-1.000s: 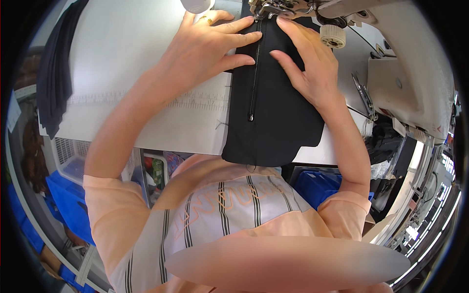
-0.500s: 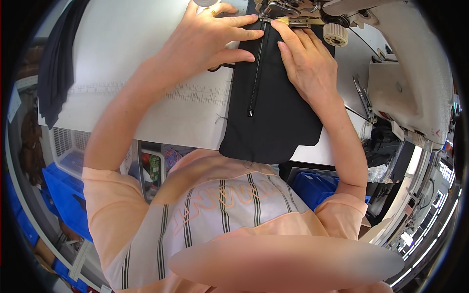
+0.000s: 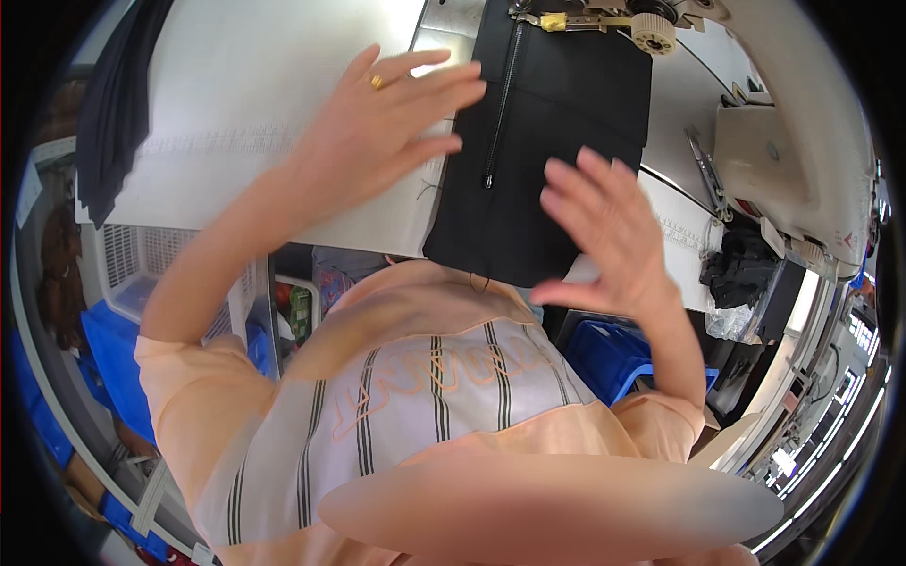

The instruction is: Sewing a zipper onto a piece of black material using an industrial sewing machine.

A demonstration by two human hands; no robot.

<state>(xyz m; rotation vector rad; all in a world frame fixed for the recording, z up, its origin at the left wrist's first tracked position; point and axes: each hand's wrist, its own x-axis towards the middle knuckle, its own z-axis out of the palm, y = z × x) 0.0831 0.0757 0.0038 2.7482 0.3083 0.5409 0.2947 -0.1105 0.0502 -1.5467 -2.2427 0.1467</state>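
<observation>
A black fabric panel lies on the white sewing table, its near end at the table's front edge. Along it runs a black zipper, its far end at the foot of the sewing machine. My left hand, with a ring on one finger, hovers at the panel's left border, fingers spread and holding nothing. Over the panel's near right part my right hand is raised, slightly blurred, with fingers apart and nothing in them.
Dark folded cloth hangs over the table's left end. Metal scissors or snips lie right of the panel, beside the machine body. Below the table are a white basket and blue bins.
My right hand has left the fabric by the presser foot and come back toward me. My left hand has lifted off the zipper and shifted left. The panel sits slightly farther away.
</observation>
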